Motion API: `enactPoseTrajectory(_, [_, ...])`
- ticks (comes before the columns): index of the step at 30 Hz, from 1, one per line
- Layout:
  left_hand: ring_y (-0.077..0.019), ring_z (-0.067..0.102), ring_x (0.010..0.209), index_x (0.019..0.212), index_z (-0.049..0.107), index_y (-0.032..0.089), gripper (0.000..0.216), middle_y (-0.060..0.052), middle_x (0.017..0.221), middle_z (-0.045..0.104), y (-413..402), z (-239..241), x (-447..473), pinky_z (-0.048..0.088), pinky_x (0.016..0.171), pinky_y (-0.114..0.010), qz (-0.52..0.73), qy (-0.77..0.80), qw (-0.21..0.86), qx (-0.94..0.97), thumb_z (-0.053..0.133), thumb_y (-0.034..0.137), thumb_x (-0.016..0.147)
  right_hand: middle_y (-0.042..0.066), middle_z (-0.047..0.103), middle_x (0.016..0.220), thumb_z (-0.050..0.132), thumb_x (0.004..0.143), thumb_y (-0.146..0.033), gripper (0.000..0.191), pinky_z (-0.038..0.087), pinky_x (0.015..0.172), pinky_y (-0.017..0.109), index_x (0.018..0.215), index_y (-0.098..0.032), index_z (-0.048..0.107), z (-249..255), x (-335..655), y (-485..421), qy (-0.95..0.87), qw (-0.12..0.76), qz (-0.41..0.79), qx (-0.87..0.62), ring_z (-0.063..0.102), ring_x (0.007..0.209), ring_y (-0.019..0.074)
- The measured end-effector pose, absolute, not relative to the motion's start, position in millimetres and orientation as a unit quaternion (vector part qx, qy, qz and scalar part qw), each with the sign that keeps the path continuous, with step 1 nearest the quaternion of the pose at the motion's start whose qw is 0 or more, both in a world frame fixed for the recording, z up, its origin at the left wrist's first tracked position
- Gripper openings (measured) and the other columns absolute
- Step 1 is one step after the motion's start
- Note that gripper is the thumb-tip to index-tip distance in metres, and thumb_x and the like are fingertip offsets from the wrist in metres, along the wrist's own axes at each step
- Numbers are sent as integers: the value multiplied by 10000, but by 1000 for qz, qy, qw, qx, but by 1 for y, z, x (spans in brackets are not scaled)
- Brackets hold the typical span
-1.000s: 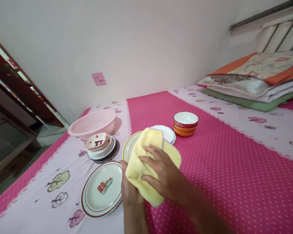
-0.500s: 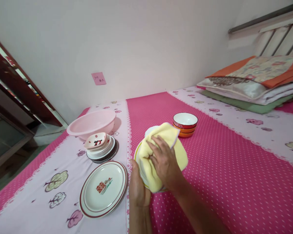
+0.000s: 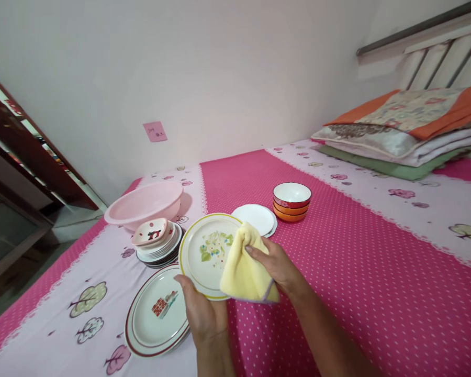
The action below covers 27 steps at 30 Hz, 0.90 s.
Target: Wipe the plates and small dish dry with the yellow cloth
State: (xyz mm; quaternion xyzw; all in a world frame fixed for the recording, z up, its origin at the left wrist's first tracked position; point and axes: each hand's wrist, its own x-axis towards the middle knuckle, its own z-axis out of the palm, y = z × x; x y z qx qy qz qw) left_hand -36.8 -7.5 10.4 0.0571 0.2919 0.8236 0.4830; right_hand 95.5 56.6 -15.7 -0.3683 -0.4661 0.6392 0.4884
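My left hand (image 3: 204, 314) supports a white plate (image 3: 196, 251) with a yellow rim and green leaf print, thumb at its near edge and the other fingers hidden beneath. The plate is raised and overlaps a red-rimmed plate (image 3: 149, 314) lying on the bedspread. My right hand (image 3: 277, 262) grips a yellow cloth (image 3: 247, 272) with a purple edge, which hangs over the plate's right side. Just beyond the cloth lie small white plates (image 3: 255, 217), and a stack of orange bowls (image 3: 291, 204) stands to their right.
A pink basin (image 3: 145, 204) stands at the back left. In front of it is a pile of dishes (image 3: 159, 248) topped by a small square dish (image 3: 151, 231). Folded bedding and pillows (image 3: 396, 131) lie at the right. A pink note (image 3: 155, 131) is on the wall.
The held plate has moved left, over the red-rimmed plate, and its print now shows. My right hand has drawn the cloth toward the plate's right side, uncovering the small white plates behind.
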Motion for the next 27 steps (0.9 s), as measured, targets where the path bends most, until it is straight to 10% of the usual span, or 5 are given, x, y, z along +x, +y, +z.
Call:
enactPoseTrajectory(10, [-273, 624, 1340, 1407, 670, 257, 418, -95, 1349, 734, -9, 8, -37, 481, 1149, -418, 808, 280, 515, 65, 508, 394, 1047, 81, 817, 937, 944, 576, -428, 565, 595, 845, 414, 1029, -172, 723, -12, 89, 51, -304, 556, 695, -341, 773, 859, 312])
enactPoseTrajectory(27, [-343, 792, 936, 1103, 776, 196, 344, -95, 928, 831, -25, 0, -72, 644, 803, -443, 667, 429, 578, 194, 863, 264, 777, 85, 811, 941, 889, 662, -376, 437, 572, 714, 340, 1015, -154, 757, -9, 139, 52, -442, 420, 723, -324, 751, 771, 250])
